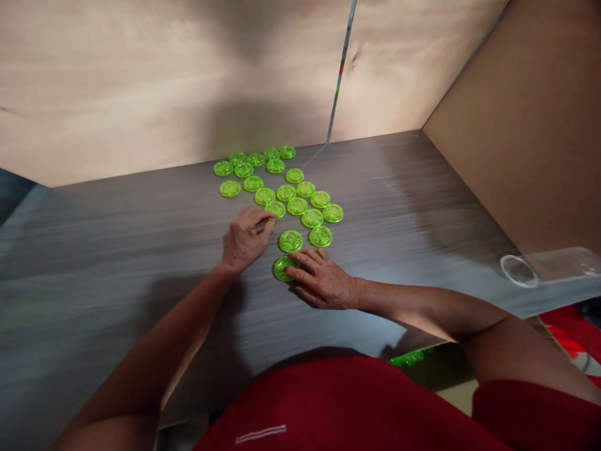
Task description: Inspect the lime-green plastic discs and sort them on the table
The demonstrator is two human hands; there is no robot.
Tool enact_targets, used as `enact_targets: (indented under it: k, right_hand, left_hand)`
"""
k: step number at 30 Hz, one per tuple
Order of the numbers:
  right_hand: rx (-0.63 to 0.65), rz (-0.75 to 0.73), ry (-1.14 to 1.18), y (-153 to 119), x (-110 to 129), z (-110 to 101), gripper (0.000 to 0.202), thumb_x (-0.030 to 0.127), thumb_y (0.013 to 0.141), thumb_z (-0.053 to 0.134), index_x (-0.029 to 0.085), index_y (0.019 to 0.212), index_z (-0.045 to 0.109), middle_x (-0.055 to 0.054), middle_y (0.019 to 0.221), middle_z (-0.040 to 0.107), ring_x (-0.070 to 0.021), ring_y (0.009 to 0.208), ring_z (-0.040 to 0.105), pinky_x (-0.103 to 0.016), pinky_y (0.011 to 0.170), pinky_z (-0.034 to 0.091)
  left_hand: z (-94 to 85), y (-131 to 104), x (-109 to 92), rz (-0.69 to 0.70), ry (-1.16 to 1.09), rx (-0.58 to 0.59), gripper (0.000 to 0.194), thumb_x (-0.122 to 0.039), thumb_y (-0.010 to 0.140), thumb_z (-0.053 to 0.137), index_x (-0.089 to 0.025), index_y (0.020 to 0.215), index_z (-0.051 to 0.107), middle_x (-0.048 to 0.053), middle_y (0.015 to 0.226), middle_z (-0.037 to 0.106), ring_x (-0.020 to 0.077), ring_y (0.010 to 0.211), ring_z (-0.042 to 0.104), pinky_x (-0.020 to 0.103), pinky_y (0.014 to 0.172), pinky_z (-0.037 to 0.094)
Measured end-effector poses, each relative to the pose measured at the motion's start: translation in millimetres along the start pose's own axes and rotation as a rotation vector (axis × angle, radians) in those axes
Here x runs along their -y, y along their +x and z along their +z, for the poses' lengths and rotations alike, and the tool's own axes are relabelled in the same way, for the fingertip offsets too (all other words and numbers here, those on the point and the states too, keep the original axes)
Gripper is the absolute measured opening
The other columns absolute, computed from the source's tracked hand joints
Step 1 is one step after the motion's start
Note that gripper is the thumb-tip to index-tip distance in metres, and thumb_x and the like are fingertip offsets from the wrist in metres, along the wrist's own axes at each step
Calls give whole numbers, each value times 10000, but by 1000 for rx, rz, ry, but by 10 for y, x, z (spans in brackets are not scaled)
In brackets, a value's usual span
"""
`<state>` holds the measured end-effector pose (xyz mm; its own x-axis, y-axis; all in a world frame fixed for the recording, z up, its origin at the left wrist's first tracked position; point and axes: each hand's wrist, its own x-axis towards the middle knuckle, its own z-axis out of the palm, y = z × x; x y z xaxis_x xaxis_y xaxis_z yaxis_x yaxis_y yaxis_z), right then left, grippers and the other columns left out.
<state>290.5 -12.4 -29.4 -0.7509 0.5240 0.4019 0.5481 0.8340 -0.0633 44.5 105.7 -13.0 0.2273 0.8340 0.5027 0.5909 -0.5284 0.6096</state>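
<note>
Several round, clear green discs (312, 218) lie flat on the grey table, in loose rows that run from the back wall toward me. My left hand (247, 238) is at their left side, its fingers pinched together beside one disc (275, 209); what it holds, if anything, I cannot make out. My right hand (325, 280) rests palm down with its fingers spread, the fingertips on the nearest disc (282, 268). Just beyond that hand are two more discs, one at the left (290, 241) and one at the right (320, 236).
A pale wooden panel (141, 81) stands along the back of the grey table (117, 238), and a brown panel (526, 113) closes the right side. A clear plastic cylinder (558, 265) lies on its side at the right edge. More green pieces (407, 359) show below the front edge.
</note>
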Motion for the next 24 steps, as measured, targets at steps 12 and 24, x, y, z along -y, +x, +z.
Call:
enact_targets:
  k: [12,24]
  right_hand:
    - [-271,-71,34,226,-342,-102,331,205,1111,548,126,1398,692,-164,1220,758,-330,1240,594,-494,1011,442]
    - [-19,-45,41,211,-193,-53,469,166,1076,548,192,1533,647,-152,1394,788,-360,1456,545,-509,1071,391]
  left_hand:
    - [-62,-327,41,148,-139,304,465,-499,1113,570,-257,1395,849,125,1470,816,344,1402,691,558,1282,507]
    - [-63,-342,74,16,-314,278,552,-567,1157,468,-236,1349,866,128,1329,855,335,1318,734,530,1222,550]
